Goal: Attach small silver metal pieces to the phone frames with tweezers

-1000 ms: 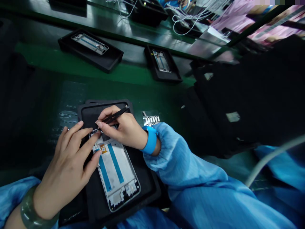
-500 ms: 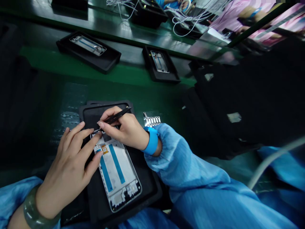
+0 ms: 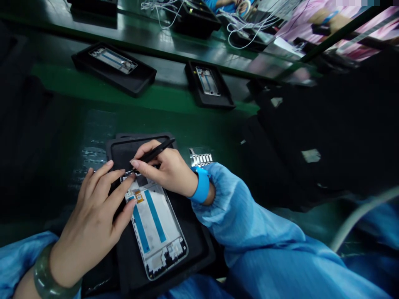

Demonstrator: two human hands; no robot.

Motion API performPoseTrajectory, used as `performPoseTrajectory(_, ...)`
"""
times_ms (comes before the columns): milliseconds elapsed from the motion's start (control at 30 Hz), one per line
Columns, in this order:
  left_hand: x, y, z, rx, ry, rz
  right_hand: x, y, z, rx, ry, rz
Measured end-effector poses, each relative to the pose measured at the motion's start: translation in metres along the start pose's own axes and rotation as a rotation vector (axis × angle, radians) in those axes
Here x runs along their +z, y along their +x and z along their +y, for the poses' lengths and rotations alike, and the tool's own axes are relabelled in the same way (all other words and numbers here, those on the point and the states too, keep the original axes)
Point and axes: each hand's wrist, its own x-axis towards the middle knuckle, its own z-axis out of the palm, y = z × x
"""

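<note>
On the black rubber tray [image 3: 199,249], a white-edged phone frame [image 3: 156,232] lies under both hands: right hand [image 3: 165,168] grips black tweezers [image 3: 154,150], tips at the frame's top end; left hand [image 3: 90,220] spread, fingertips on the frame. Just beside the tray, a metal strip [image 3: 201,159]; farther off, two more trays [image 3: 114,68].

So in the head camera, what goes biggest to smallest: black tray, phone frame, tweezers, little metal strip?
Black tray, phone frame, tweezers, metal strip. The right hand hides part of the tweezers, so that's less sure.
</note>
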Motion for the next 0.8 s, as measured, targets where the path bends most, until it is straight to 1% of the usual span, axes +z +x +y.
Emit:
performPoseTrajectory(200,0.0006,-0.0013,-0.0009,0.000,0.000,0.003,-0.0004,-0.0005,0.0002,-0.062,-0.056,0.009)
performPoseTrajectory(333,-0.0002,-0.0006,0.0005,-0.025,-0.022,-0.005,-0.0006,-0.0007,-0.0008,-0.116,-0.107,-0.005)
performPoseTrajectory(400,-0.0005,-0.0003,0.0014,-0.029,-0.023,-0.006,-0.0005,-0.0008,-0.0011,-0.121,-0.113,0.000)
performPoseTrajectory(567,-0.0012,-0.0010,0.0014,0.008,0.024,0.013,-0.0004,-0.0008,-0.0011,-0.151,-0.152,-0.006)
performPoseTrajectory(633,-0.0018,-0.0011,0.0008,0.017,0.046,0.019,-0.0005,-0.0007,-0.0014,-0.140,-0.148,0.001)
performPoseTrajectory(733,-0.0026,-0.0008,0.0001,0.016,0.051,0.001,-0.0006,-0.0002,-0.0018,-0.059,-0.089,0.041)
performPoseTrajectory(800,-0.0027,-0.0004,0.0001,0.012,0.050,-0.015,-0.0007,0.0004,-0.0019,-0.034,-0.063,0.053)
